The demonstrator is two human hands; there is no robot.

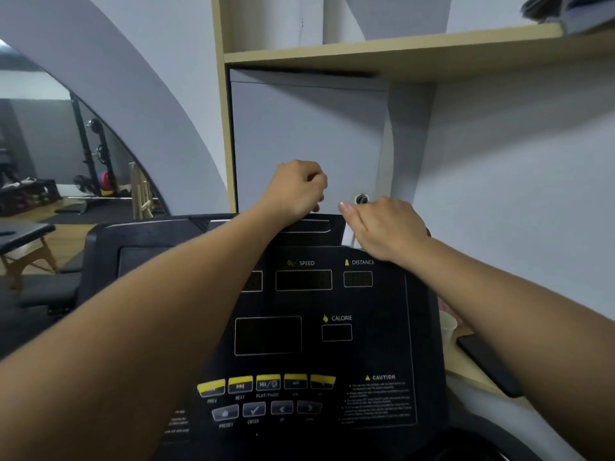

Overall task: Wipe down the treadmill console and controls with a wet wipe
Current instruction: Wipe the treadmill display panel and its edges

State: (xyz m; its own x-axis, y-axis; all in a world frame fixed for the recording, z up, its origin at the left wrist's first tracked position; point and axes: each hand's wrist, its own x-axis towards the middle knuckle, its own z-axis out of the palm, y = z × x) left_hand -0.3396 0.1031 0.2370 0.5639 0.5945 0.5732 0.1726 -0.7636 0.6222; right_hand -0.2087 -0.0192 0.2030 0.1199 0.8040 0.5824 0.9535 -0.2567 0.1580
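Working the far end of the console [372,327], both hands up at its top edge.

Hooking the left hand [296,188], fingers curled, over what looks like the lip [309,226] at the console's top. Resting the right hand [382,227] palm-down at the console's top right corner, close to the left but not touching it. Spotting a white sliver under the right hand, probably the wipe [348,236], but can't tell how the hidden fingers are holding it. Seeing the rest of the console stretching from both hands back toward the body, so guessing at long pulls down its length, starting with the nearer right hand. Reading SPEED, DISTANCE, CALORIE and CAUTION on the console, plus PREV, NEXT, PLAY/PAUSE, PRESET and ENTER under the buttons [266,384] at its near end.
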